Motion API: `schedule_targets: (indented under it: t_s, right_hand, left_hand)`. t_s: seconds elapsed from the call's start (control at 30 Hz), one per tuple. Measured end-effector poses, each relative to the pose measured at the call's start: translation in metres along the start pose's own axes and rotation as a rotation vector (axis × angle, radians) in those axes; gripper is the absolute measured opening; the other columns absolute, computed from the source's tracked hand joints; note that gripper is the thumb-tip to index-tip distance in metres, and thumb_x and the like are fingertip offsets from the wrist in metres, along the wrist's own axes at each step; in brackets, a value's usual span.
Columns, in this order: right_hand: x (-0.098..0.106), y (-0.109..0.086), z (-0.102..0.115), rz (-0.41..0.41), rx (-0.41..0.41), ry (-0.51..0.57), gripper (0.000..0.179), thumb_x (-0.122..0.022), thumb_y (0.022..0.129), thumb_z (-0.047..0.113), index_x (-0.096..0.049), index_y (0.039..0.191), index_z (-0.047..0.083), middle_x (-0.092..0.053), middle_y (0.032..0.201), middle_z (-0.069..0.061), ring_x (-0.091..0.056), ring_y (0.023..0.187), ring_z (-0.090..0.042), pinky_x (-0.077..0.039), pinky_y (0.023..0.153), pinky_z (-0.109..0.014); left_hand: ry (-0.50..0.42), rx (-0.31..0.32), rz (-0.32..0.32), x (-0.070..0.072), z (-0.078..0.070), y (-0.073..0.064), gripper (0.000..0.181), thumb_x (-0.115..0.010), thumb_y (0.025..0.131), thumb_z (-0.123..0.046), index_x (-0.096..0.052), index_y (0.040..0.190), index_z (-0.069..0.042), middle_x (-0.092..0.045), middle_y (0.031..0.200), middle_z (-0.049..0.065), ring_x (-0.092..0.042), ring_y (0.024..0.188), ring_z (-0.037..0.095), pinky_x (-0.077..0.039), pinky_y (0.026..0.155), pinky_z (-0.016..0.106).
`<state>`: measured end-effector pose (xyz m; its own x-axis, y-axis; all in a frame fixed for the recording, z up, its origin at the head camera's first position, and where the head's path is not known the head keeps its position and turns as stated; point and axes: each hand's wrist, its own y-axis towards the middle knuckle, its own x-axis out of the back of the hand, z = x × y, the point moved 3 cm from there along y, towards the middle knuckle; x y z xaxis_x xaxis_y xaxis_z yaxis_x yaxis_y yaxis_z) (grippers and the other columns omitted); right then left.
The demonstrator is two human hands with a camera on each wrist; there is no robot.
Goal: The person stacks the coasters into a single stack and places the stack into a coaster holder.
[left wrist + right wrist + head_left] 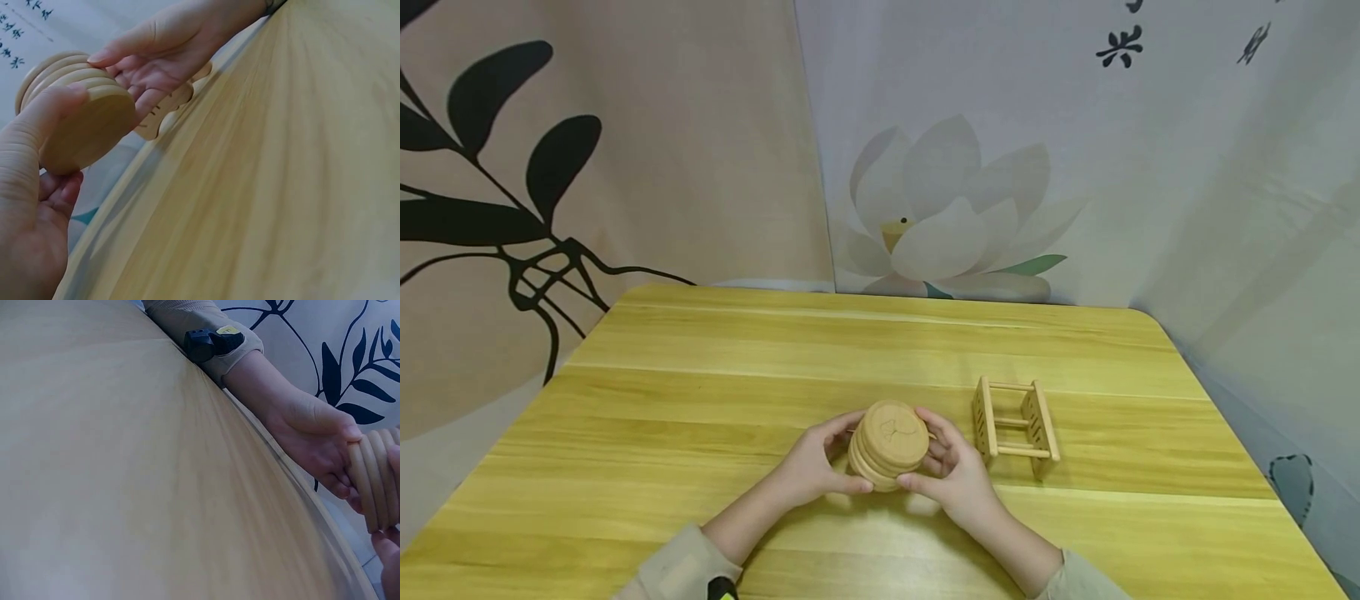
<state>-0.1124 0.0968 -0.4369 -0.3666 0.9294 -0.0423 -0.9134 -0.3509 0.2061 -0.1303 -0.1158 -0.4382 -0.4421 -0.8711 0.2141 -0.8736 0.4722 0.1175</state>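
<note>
Between both hands is a stack of several round wooden coasters point(892, 437), raised above the table; the top one bears a thin line drawing. My left hand point(811, 468) grips the stack from the left, thumb at the near edge and fingers around the far side. From the other side, my right hand point(957, 477) holds it the same way. In the left wrist view the coasters point(90, 128) lie flat against each other, their bottom face plain. The right wrist view catches only part of the stack point(373, 481) at its edge.
A small wooden rack point(1040, 423) with two slotted sides joined by rods stands just right of my right hand. The wood-grain table point(647, 433) has rounded far corners. Behind it hangs a printed cloth point(722, 150) with leaves and a lotus.
</note>
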Motion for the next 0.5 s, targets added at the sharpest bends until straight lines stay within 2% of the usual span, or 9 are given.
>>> schedule_targets:
  t_s: [0.27, 0.5]
  right_hand:
    - [0.0002, 0.0004, -0.0010, 0.000, 0.030, 0.017, 0.083, -0.077, 0.074, -0.005, -0.031, 0.143, -0.006, -0.040, 0.141, -0.026, -0.053, 0.119, -0.028, -0.045, 0.095, -0.035]
    - [0.0007, -0.0004, 0.0002, -0.013, 0.057, 0.029, 0.081, -0.076, 0.075, -0.006, -0.031, 0.143, -0.006, -0.036, 0.143, -0.026, -0.052, 0.120, -0.024, -0.044, 0.096, -0.035]
  left_hand:
    - [-0.058, 0.004, -0.013, -0.0024, -0.0017, 0.0017, 0.086, -0.085, 0.067, -0.005, -0.042, 0.142, -0.001, -0.054, 0.130, 0.012, -0.053, 0.115, 0.028, -0.035, 0.104, 0.045]
    - [-0.107, -0.022, -0.025, -0.0041, -0.0032, 0.0029, 0.085, -0.085, 0.068, -0.007, -0.044, 0.141, -0.003, -0.054, 0.129, 0.011, -0.052, 0.116, 0.029, -0.037, 0.103, 0.032]
